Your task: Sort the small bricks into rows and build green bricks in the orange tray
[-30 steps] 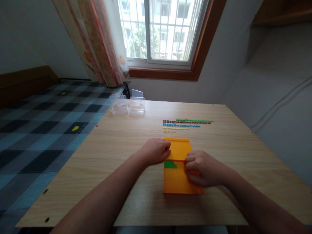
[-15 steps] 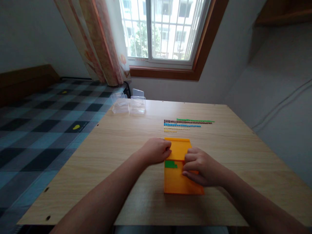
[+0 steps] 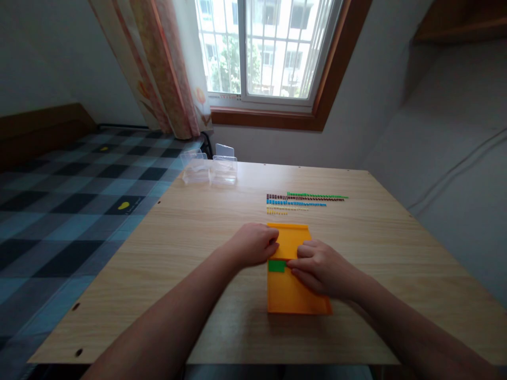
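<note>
An orange flat tray lies on the wooden table, with a second orange panel overlapping its far half. A small green block sits on the tray just below that panel. My left hand is curled at the panel's left edge and presses on it. My right hand rests on the tray, its fingertips touching the right end of the green block. Whether the fingers pinch the block is not visible.
Rows of small green, brown, blue and yellow beads lie beyond the tray. Clear plastic boxes stand at the table's far left edge. A checked bedspread lies left of the table, and a window is behind it.
My right hand slid left across the tray until its fingertips reached the green block, covering part of it. My left hand has stayed in place.
</note>
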Tool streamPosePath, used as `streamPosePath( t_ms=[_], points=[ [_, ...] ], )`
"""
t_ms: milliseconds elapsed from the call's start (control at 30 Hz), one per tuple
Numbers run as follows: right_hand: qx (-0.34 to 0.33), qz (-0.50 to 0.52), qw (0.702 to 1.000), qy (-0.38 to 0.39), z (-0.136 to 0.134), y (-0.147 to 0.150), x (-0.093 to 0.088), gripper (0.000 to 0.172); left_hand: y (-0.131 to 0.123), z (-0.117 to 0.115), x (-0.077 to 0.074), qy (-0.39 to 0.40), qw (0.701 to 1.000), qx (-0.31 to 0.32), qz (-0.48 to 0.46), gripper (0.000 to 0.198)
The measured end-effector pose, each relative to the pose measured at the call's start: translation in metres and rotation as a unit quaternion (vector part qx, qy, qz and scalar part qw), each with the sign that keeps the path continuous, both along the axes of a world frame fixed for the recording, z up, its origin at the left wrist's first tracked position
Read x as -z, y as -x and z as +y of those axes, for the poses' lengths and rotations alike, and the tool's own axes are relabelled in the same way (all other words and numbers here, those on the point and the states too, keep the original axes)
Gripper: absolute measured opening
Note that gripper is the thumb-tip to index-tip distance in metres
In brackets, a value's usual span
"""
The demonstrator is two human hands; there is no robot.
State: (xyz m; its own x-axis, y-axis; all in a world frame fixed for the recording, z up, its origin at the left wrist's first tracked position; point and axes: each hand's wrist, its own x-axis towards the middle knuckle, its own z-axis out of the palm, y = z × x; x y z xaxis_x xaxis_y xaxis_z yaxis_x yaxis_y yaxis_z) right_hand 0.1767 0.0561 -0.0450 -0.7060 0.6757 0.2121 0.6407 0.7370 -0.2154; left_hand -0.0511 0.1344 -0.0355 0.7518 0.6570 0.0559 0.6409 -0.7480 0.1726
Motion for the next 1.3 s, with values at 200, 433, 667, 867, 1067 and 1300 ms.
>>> streamPosePath(
  t_ms=[200,433,667,867,1067,1300],
  points=[
    [-0.003,0.014,1.000,-0.025,-0.0001,-0.0003,0.0013,0.025,-0.0001,0.0005,0.0007,-0.006,1.000,-0.003,-0.003,0.020],
    [-0.011,0.014,1.000,-0.019,-0.0003,-0.0007,0.0005,0.026,0.0007,0.0001,-0.0001,-0.007,1.000,0.004,0.004,0.020],
    [-0.004,0.011,1.000,-0.010,-0.0007,0.0009,0.0011,0.027,-0.0004,-0.0001,-0.0021,-0.007,1.000,0.005,0.009,0.021],
    [0.000,0.015,1.000,-0.003,-0.0006,0.0013,0.0041,0.024,0.0003,-0.0002,-0.0017,-0.006,1.000,0.005,0.012,0.021],
    [0.009,0.018,1.000,-0.011,-0.0009,0.0025,0.0058,0.024,0.0006,0.0003,-0.0003,-0.003,1.000,0.004,0.002,0.020],
    [0.015,0.008,1.000,-0.011,-0.0010,0.0026,0.0028,0.026,0.0009,0.0012,0.0000,0.005,1.000,0.004,-0.006,0.020]
  ],
)
